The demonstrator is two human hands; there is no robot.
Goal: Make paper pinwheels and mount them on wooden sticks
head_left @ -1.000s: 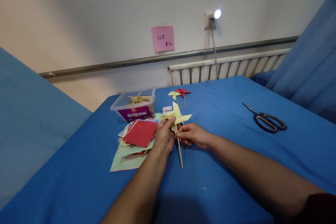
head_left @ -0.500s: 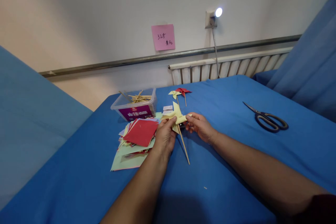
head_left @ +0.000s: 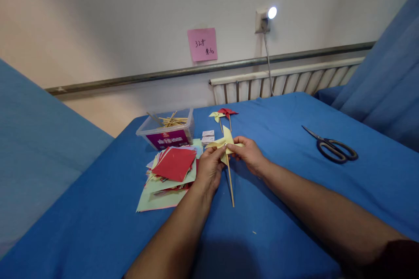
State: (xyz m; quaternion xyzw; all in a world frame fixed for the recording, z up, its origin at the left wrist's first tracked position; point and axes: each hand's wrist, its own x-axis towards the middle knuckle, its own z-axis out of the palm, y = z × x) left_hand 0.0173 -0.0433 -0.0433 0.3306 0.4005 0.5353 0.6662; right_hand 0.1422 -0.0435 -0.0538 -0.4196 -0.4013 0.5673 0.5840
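Note:
A pale yellow paper pinwheel [head_left: 226, 141] on a thin wooden stick [head_left: 231, 185] is held between both hands above the blue table [head_left: 281, 183]. My left hand [head_left: 209, 169] pinches the pinwheel's left side, fingers closed on the paper. On the right side of the paper head my right hand [head_left: 250, 154] also pinches it. The stick hangs down toward me between the two wrists.
A pile of coloured paper squares, a red one on top [head_left: 174, 164], lies left of my hands. Behind it stands a clear box of wooden sticks [head_left: 166, 130]. Two finished pinwheels [head_left: 223, 114] and small white boxes [head_left: 207, 136] lie beyond. Scissors [head_left: 332, 147] rest at the right.
My right hand has gone from the stick up to the pinwheel's paper head. The pinwheel has shifted slightly right and the stick has swung, now pointing nearly straight toward me.

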